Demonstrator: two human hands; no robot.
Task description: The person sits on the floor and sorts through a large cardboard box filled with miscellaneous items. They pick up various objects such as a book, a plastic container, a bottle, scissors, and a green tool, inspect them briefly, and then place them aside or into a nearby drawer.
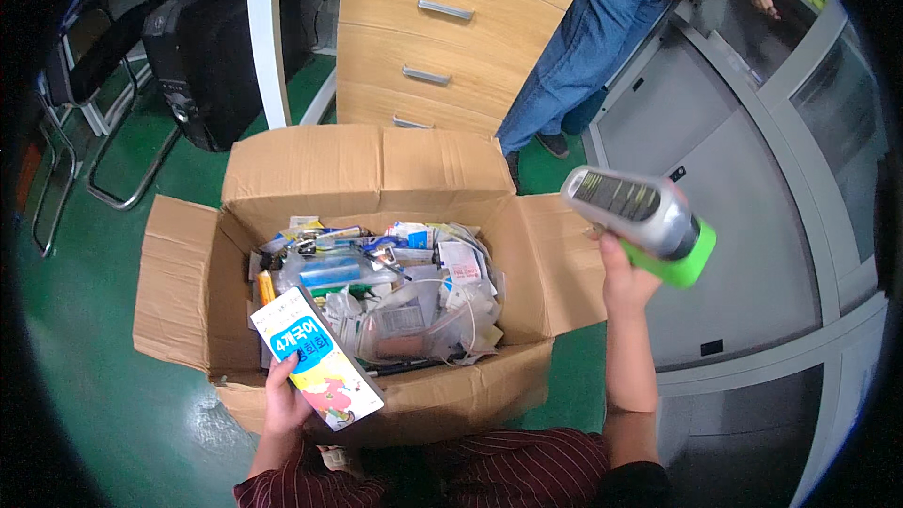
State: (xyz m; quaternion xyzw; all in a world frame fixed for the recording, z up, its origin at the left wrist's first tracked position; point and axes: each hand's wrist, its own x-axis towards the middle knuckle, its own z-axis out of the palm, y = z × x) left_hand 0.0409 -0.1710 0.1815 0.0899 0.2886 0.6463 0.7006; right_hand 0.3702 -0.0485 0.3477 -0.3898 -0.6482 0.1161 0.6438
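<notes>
At the near left rim of the open cardboard box [451,165], my left hand [285,397] grips a small book [318,357] with a white, blue, yellow and pink cover. Its thumb presses on the front cover. Raised over the box's right flap, my right hand [628,277] is closed around a silver bottle [616,196] with a dark printed panel and a bright green end [685,259]. The bottle lies tilted and slightly blurred, hiding most of those fingers. Inside the box are a clear plastic bottle with a blue label [329,271], clear plastic bags [414,325], pens and small packets.
Behind the box stands a wooden drawer cabinet [451,38] with metal handles. A person in jeans [593,47] is beside it. Grey panels and a metal frame [715,179] rise at the right. A black case [216,56] and metal-framed chair [113,132] are on the green floor at left.
</notes>
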